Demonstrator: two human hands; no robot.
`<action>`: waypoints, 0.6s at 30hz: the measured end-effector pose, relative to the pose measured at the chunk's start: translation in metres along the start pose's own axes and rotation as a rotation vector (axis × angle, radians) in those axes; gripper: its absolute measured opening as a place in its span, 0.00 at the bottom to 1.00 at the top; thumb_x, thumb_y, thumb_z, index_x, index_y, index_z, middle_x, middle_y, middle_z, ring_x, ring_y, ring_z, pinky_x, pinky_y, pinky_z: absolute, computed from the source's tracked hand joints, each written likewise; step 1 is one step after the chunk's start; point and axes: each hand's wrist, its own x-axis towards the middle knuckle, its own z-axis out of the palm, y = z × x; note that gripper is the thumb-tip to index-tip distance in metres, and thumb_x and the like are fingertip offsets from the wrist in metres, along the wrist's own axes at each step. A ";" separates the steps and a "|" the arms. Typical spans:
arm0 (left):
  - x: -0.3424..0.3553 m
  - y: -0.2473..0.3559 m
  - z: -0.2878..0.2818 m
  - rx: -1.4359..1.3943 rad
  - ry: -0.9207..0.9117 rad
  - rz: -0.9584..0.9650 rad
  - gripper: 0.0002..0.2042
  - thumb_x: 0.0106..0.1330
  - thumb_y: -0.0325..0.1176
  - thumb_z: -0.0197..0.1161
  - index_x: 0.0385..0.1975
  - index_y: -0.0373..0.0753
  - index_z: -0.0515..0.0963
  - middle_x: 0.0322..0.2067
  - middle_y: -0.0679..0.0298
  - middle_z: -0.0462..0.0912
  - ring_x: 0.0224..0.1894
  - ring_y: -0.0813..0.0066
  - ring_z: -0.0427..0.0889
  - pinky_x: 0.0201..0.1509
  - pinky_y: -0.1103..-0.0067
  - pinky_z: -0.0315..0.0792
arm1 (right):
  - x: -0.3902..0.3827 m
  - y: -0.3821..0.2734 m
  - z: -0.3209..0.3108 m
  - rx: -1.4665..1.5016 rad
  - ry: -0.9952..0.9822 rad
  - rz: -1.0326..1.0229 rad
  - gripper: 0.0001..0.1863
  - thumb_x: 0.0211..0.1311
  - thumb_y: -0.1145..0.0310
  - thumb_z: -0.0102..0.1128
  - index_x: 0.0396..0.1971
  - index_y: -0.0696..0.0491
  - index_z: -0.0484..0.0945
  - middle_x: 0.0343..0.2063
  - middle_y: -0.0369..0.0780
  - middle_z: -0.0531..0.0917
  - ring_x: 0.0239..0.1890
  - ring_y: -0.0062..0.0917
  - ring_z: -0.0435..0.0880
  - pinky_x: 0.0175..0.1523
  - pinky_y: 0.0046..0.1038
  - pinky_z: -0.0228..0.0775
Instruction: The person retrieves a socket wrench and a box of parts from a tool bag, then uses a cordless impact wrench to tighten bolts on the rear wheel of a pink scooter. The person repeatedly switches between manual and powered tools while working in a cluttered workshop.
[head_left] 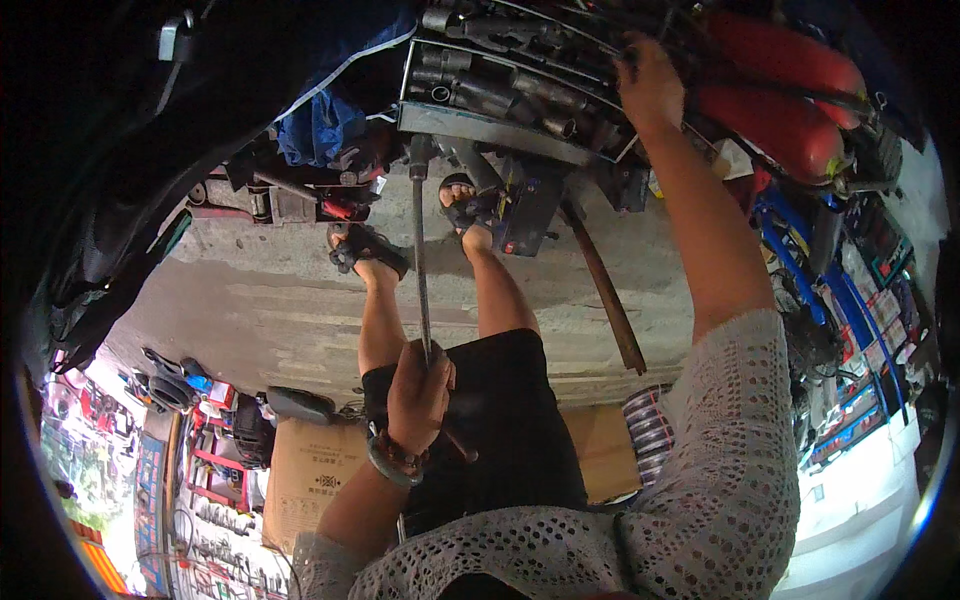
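Note:
My left hand [415, 395] is closed around the shaft of a long-shafted socket wrench [421, 250]. The wrench points away from me, its socket head at the near edge of a metal tray [500, 133]. A rusty-tipped rod end sticks out below that hand. Dark, greasy sockets [490, 95] lie in rows in the tray. At the tray's right end, my right hand [652, 85] reaches in among dark tools with its fingers curled. What those fingers grip is too dark to name.
Red cylinders [770, 130] lie right of the tray. A dark box [533, 205] and a rusty bar [605, 285] are on the floor near my feet. A red floor jack [270, 200] sits at left, blue metal frames [850, 300] at right. Cardboard [315, 480] lies behind me.

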 end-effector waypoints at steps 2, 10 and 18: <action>0.007 0.020 0.009 0.045 -0.001 -0.001 0.03 0.65 0.28 0.50 0.32 0.41 0.64 0.19 0.72 0.66 0.15 0.90 0.60 0.17 0.89 0.53 | -0.014 -0.001 -0.018 0.491 0.163 0.194 0.16 0.57 0.70 0.56 0.47 0.49 0.72 0.40 0.37 0.78 0.39 0.32 0.79 0.39 0.31 0.73; 0.046 0.084 0.062 0.012 0.014 0.388 0.09 0.62 0.30 0.56 0.39 0.38 0.67 0.34 0.61 0.80 0.18 0.91 0.64 0.17 0.91 0.58 | -0.111 -0.092 -0.106 1.813 -0.137 0.811 0.16 0.59 0.73 0.53 0.47 0.61 0.69 0.42 0.43 0.76 0.44 0.30 0.77 0.50 0.32 0.72; 0.040 0.141 0.081 -0.289 -0.238 0.555 0.10 0.60 0.24 0.58 0.41 0.36 0.69 0.38 0.60 0.80 0.25 0.89 0.71 0.22 0.91 0.64 | -0.149 -0.141 -0.148 1.988 -0.321 0.773 0.17 0.57 0.78 0.51 0.48 0.60 0.67 0.45 0.44 0.74 0.47 0.32 0.76 0.51 0.32 0.71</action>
